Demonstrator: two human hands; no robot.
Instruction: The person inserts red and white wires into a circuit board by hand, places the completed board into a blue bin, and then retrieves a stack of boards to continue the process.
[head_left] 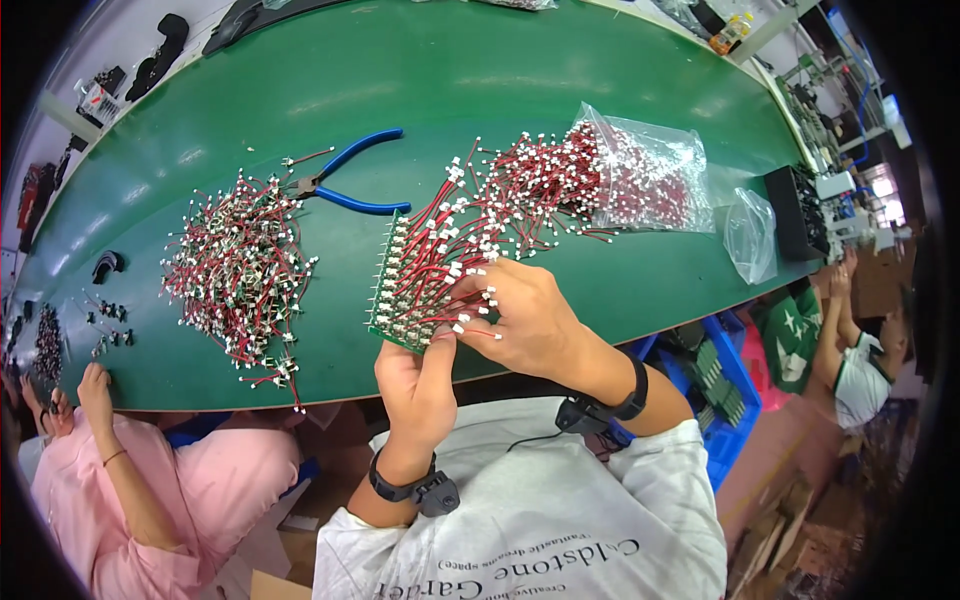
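My left hand [418, 385] is closed on the near end of a green circuit board panel [387, 285], thumb on top. The panel stands tilted above the table's near edge, with white connectors and pins along it and many red wire leads with white plugs hanging off its right side. My right hand [535, 318] is closed among those leads, its fingers bent round a red wire lead [484, 334] close to the panel; its fingertips are partly hidden. Beyond the panel, blue-handled cutting pliers [352, 178] lie spread on the green table [450, 60].
A heap of small boards with red leads [240, 265] lies at left. More loose leads [540, 175] spill from a clear plastic bag [660, 175] at right, beside a black box [797, 212]. A blue crate [727, 440] holds green panels. A pink-clothed co-worker [130, 500] sits at left.
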